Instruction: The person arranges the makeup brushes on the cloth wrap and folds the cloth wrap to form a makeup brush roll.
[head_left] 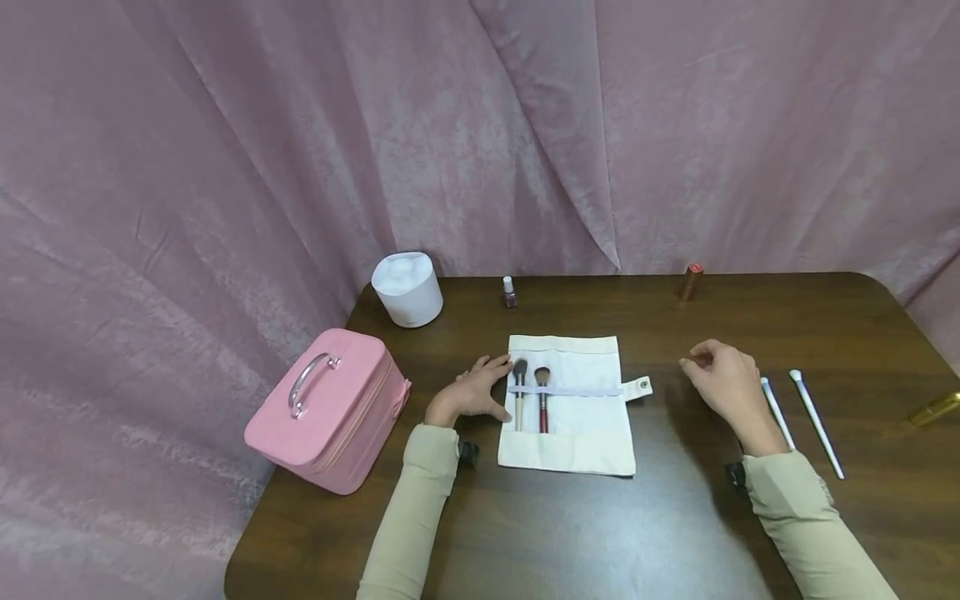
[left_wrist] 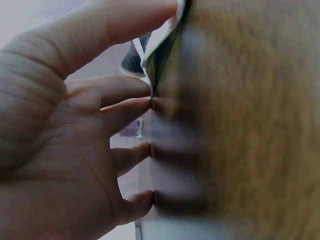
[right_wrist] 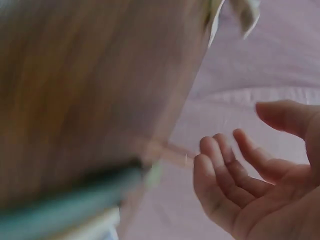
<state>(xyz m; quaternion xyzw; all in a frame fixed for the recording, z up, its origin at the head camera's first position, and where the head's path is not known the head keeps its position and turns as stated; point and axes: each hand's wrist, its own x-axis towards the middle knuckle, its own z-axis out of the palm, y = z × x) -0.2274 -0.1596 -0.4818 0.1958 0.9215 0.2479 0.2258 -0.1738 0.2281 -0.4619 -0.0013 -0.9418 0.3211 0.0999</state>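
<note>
A white cloth brush roll [head_left: 585, 450] lies unfolded on the table with a snap tab at its right side. Two makeup brushes, one pale-handled [head_left: 520, 400] and one red-handled [head_left: 543, 408], are tucked under its lilac band. My left hand [head_left: 474, 392] rests at the roll's left edge, fingers spread; in the left wrist view its thumb [left_wrist: 135, 20] touches the cloth. My right hand [head_left: 726, 383] hovers right of the roll, fingers loosely bent and holding nothing, as the right wrist view shows. Beside it lie two white-and-blue brushes [head_left: 817, 425].
A pink case [head_left: 322, 417] with a metal handle stands at the left. Along the back are a white round container [head_left: 408, 292], a nail polish bottle [head_left: 509, 293] and a lipstick [head_left: 691, 283]. A gold tube [head_left: 934, 408] lies far right. Pink curtain hangs behind.
</note>
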